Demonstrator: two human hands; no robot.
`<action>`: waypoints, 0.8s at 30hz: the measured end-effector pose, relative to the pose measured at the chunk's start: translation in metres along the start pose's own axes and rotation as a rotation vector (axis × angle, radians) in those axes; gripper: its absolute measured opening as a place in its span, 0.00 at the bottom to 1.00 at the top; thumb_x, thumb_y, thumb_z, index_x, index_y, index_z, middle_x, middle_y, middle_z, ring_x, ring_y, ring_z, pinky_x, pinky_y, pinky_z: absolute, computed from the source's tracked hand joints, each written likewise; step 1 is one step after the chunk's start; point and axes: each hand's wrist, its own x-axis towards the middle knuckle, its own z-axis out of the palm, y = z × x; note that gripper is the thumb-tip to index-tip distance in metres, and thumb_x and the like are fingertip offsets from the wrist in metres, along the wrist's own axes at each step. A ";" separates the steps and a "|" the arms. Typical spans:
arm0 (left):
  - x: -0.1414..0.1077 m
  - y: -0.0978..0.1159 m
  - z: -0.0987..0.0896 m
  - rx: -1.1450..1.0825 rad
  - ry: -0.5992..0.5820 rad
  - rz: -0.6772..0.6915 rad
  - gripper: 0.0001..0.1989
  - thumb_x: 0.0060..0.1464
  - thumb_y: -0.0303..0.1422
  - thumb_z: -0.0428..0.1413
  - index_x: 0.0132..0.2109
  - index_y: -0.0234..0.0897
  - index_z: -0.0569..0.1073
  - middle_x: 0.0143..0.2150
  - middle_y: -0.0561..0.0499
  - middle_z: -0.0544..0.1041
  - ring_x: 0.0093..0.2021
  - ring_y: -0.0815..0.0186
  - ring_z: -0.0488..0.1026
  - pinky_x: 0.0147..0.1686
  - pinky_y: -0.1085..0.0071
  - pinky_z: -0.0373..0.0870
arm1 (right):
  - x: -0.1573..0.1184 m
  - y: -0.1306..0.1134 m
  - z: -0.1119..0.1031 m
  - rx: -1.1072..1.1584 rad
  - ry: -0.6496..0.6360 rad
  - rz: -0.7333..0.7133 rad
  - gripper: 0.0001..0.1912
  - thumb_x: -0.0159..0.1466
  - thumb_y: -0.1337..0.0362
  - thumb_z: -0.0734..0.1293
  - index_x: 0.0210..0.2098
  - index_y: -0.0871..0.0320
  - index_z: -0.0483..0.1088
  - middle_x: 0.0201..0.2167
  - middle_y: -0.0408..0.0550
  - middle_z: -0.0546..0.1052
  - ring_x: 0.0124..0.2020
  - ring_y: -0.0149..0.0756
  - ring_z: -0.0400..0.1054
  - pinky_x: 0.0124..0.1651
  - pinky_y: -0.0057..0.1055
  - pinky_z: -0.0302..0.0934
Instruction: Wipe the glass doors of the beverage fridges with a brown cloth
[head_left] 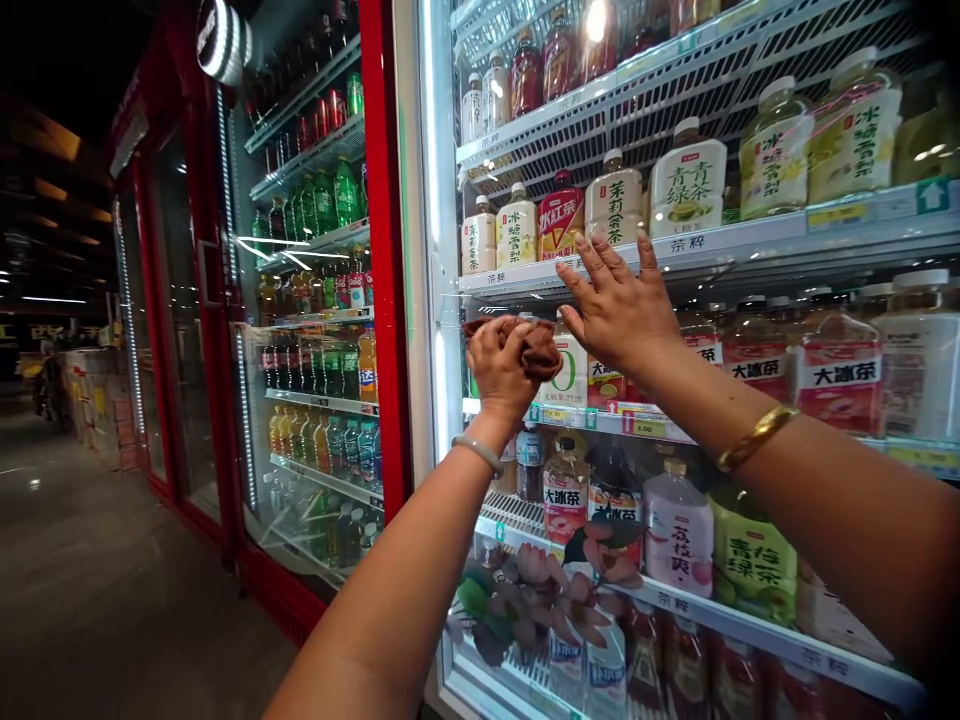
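Observation:
My left hand [496, 365] is closed around a bunched brown cloth [541, 350], held at the glass front of a lit drinks fridge. To its right, my right hand [621, 298] lies with fingers spread, apparently flat against the same glass door, holding nothing. Behind the fingertips stand a bottle with a cream label [613, 200] and a red-labelled tea bottle [561, 218]. Part of a bottle with a large green zero [568, 370] shows beside the cloth. A grey bangle [478, 455] is on my left wrist, a gold bracelet [757, 437] on my right.
Large tea bottles [836, 370] fill the shelves at right. Pinkish flower shapes [562, 590] show low on the glass. A red-framed fridge [386, 250] with sodas adjoins at left, a round bottle-cap-shaped fixture [223, 40] above. The grey floor [112, 580] runs along the fridges.

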 end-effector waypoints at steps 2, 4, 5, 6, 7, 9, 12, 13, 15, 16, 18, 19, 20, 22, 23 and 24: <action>-0.015 -0.011 -0.010 0.023 -0.056 0.007 0.20 0.51 0.36 0.67 0.52 0.48 0.77 0.62 0.45 0.71 0.63 0.48 0.64 0.65 0.49 0.62 | -0.001 -0.002 -0.001 0.019 -0.012 0.005 0.31 0.71 0.56 0.60 0.71 0.59 0.57 0.77 0.55 0.48 0.78 0.50 0.41 0.76 0.65 0.27; -0.009 -0.021 -0.016 0.064 -0.129 0.025 0.19 0.52 0.34 0.65 0.52 0.49 0.77 0.61 0.45 0.71 0.63 0.48 0.64 0.63 0.47 0.62 | -0.002 -0.003 0.000 0.034 -0.013 0.020 0.31 0.71 0.57 0.59 0.71 0.59 0.57 0.77 0.55 0.48 0.78 0.49 0.40 0.76 0.64 0.28; 0.002 -0.026 -0.016 0.085 -0.150 0.019 0.18 0.53 0.33 0.64 0.51 0.49 0.76 0.61 0.44 0.71 0.63 0.47 0.64 0.62 0.46 0.62 | -0.003 -0.004 0.000 0.037 -0.009 0.031 0.31 0.72 0.57 0.59 0.71 0.60 0.57 0.77 0.55 0.47 0.78 0.49 0.39 0.76 0.63 0.28; 0.017 -0.029 -0.016 0.100 -0.164 0.005 0.18 0.54 0.32 0.63 0.52 0.48 0.76 0.61 0.43 0.71 0.63 0.46 0.63 0.62 0.45 0.63 | -0.003 -0.005 0.001 0.038 -0.006 0.040 0.31 0.72 0.57 0.58 0.71 0.60 0.56 0.77 0.55 0.47 0.78 0.49 0.38 0.76 0.62 0.28; 0.035 -0.031 -0.014 0.107 -0.132 -0.057 0.18 0.55 0.32 0.62 0.53 0.47 0.75 0.61 0.42 0.71 0.63 0.45 0.63 0.60 0.43 0.64 | -0.004 -0.006 0.002 0.037 -0.003 0.046 0.31 0.72 0.57 0.57 0.72 0.61 0.56 0.78 0.56 0.46 0.78 0.49 0.37 0.77 0.61 0.27; 0.068 -0.031 -0.006 0.088 -0.028 -0.250 0.20 0.57 0.32 0.60 0.57 0.45 0.73 0.61 0.37 0.69 0.63 0.41 0.62 0.59 0.37 0.64 | -0.007 -0.009 0.005 0.033 0.001 0.056 0.31 0.73 0.57 0.56 0.72 0.61 0.55 0.77 0.56 0.46 0.79 0.48 0.37 0.77 0.61 0.26; 0.081 -0.018 0.003 0.058 0.015 -0.243 0.26 0.57 0.31 0.60 0.63 0.50 0.71 0.66 0.38 0.65 0.66 0.38 0.59 0.60 0.32 0.62 | -0.015 -0.015 0.010 0.034 0.021 0.079 0.32 0.73 0.57 0.56 0.73 0.61 0.52 0.78 0.56 0.45 0.79 0.47 0.35 0.77 0.62 0.28; 0.073 -0.011 0.004 0.066 -0.005 -0.180 0.26 0.58 0.31 0.59 0.63 0.52 0.71 0.68 0.40 0.64 0.68 0.38 0.58 0.61 0.32 0.61 | -0.017 -0.017 0.012 0.036 0.029 0.090 0.32 0.73 0.58 0.56 0.73 0.61 0.52 0.78 0.57 0.45 0.79 0.48 0.34 0.77 0.62 0.29; 0.046 0.002 0.002 0.089 -0.045 -0.057 0.25 0.59 0.38 0.59 0.63 0.53 0.71 0.70 0.41 0.62 0.70 0.39 0.56 0.64 0.32 0.57 | -0.022 -0.020 0.014 0.044 0.040 0.104 0.33 0.72 0.58 0.56 0.74 0.62 0.51 0.78 0.57 0.44 0.79 0.49 0.34 0.77 0.62 0.29; 0.030 0.007 -0.001 0.088 -0.071 -0.002 0.27 0.58 0.42 0.61 0.64 0.52 0.71 0.71 0.41 0.60 0.71 0.39 0.54 0.66 0.33 0.55 | -0.024 -0.021 0.014 0.051 0.043 0.108 0.33 0.72 0.58 0.56 0.74 0.61 0.50 0.78 0.57 0.44 0.79 0.49 0.34 0.77 0.62 0.29; 0.000 0.014 -0.008 0.064 -0.114 0.085 0.31 0.57 0.48 0.61 0.66 0.49 0.69 0.73 0.39 0.58 0.73 0.41 0.51 0.68 0.37 0.53 | -0.026 -0.023 0.013 0.067 0.043 0.115 0.33 0.72 0.59 0.55 0.75 0.57 0.48 0.78 0.54 0.45 0.79 0.48 0.35 0.77 0.61 0.30; -0.011 0.016 -0.011 0.043 -0.136 0.112 0.34 0.56 0.51 0.61 0.67 0.47 0.68 0.73 0.38 0.56 0.74 0.41 0.50 0.69 0.38 0.51 | -0.026 -0.024 0.012 0.076 0.039 0.118 0.34 0.72 0.60 0.55 0.76 0.54 0.46 0.78 0.52 0.46 0.79 0.47 0.35 0.77 0.61 0.30; -0.020 0.017 -0.014 0.019 -0.156 0.126 0.37 0.56 0.54 0.60 0.68 0.46 0.67 0.75 0.37 0.54 0.75 0.41 0.48 0.70 0.38 0.50 | -0.026 -0.024 0.011 0.082 0.033 0.122 0.34 0.72 0.60 0.54 0.76 0.52 0.43 0.78 0.50 0.47 0.79 0.46 0.35 0.77 0.61 0.30; -0.031 0.022 -0.016 -0.033 -0.183 0.116 0.40 0.56 0.58 0.57 0.70 0.44 0.65 0.77 0.37 0.49 0.76 0.42 0.45 0.71 0.38 0.48 | -0.026 -0.025 0.008 0.090 0.017 0.135 0.35 0.72 0.61 0.53 0.76 0.50 0.41 0.78 0.47 0.47 0.79 0.45 0.34 0.78 0.61 0.29; -0.033 0.025 -0.015 -0.063 -0.180 0.094 0.39 0.58 0.58 0.55 0.70 0.45 0.64 0.77 0.39 0.48 0.77 0.43 0.44 0.71 0.38 0.47 | -0.026 -0.025 0.007 0.091 0.011 0.140 0.34 0.72 0.61 0.53 0.76 0.51 0.42 0.78 0.48 0.47 0.79 0.45 0.34 0.78 0.60 0.29; -0.034 0.029 -0.012 -0.095 -0.158 0.061 0.36 0.61 0.57 0.52 0.69 0.45 0.65 0.77 0.40 0.48 0.77 0.44 0.44 0.72 0.39 0.47 | -0.026 -0.025 0.007 0.090 0.007 0.140 0.33 0.73 0.61 0.52 0.76 0.53 0.44 0.78 0.49 0.46 0.79 0.45 0.34 0.78 0.60 0.29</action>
